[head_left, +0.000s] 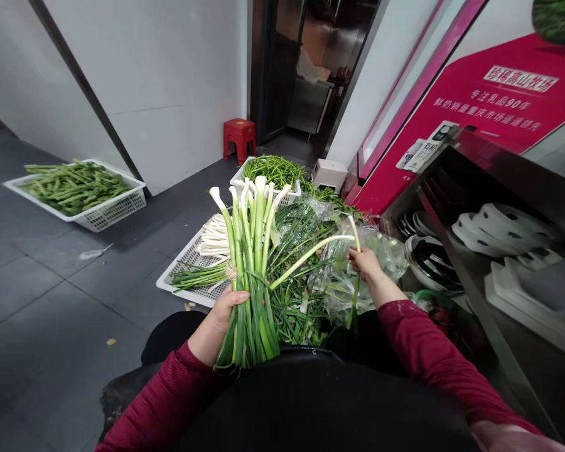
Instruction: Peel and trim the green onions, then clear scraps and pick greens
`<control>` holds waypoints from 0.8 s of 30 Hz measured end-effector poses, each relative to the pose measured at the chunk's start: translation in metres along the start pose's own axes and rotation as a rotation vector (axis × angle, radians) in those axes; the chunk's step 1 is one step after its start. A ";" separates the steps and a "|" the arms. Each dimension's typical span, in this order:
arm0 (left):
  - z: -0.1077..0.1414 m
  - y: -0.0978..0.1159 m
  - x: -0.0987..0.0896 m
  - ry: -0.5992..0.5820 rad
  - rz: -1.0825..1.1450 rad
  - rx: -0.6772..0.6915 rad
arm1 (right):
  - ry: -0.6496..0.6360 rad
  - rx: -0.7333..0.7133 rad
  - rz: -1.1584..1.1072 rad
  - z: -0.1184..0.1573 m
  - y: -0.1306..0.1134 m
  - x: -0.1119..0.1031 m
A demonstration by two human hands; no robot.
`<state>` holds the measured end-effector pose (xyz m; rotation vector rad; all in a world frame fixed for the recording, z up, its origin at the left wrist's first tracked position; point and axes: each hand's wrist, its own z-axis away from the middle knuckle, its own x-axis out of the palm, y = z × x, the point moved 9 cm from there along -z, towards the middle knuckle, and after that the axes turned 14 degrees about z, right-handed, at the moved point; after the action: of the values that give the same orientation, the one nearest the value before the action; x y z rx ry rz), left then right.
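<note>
My left hand (228, 309) is wrapped round a thick bunch of green onions (252, 251), held upright with the white ends on top. Off to the right, my right hand (366, 263) pinches a single green onion (356, 242) near its pale end. Another stalk (311, 252) slants from the bunch up to my right hand; whether my fingers hold it too I cannot tell. Behind the bunch a white basket (166, 276) carries peeled white stalks (215, 238) and a tied bundle of thin greens (200, 275). Loose green leaves (299, 314) lie in front of my lap.
White baskets of green vegetables stand on the left floor (115, 207) and beyond the bunch (289, 198). A clear plastic bag (386, 251) lies near my right hand. Dishes (501, 229) fill a metal shelf at right. A red stool (239, 139) stands by the doorway.
</note>
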<state>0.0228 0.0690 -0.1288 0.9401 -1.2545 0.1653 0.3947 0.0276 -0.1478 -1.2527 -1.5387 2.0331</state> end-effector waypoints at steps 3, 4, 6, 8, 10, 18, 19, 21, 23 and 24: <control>0.000 -0.002 -0.003 0.006 0.004 -0.014 | -0.266 0.132 -0.359 0.023 -0.011 0.022; 0.000 -0.003 -0.003 0.002 0.002 -0.029 | -0.335 0.155 -0.479 0.029 -0.020 0.025; -0.001 -0.005 -0.003 -0.005 -0.003 -0.046 | -0.408 0.161 -0.628 0.037 -0.040 0.027; 0.000 -0.006 -0.002 -0.003 -0.008 -0.039 | -0.407 0.138 -0.655 0.040 -0.053 0.024; 0.001 -0.006 -0.001 0.005 -0.012 -0.029 | -0.400 0.128 -0.682 0.040 -0.059 0.024; -0.001 -0.011 -0.005 0.000 0.023 -0.078 | -0.367 -0.102 -0.675 0.045 -0.073 0.009; -0.001 -0.013 -0.006 -0.008 0.031 -0.093 | -0.356 -0.134 -0.653 0.046 -0.076 0.007; -0.002 -0.018 -0.008 -0.034 0.043 -0.132 | -0.328 -0.182 -0.608 0.047 -0.081 0.002; -0.004 -0.023 -0.012 -0.055 0.051 -0.164 | -0.302 -0.217 -0.586 0.048 -0.086 -0.002; -0.004 -0.025 -0.013 -0.064 0.056 -0.177 | -0.289 -0.232 -0.588 0.048 -0.088 -0.004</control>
<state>0.0357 0.0612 -0.1525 0.7636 -1.3324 0.0668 0.3371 0.0279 -0.0652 -0.4768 -2.0224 1.7235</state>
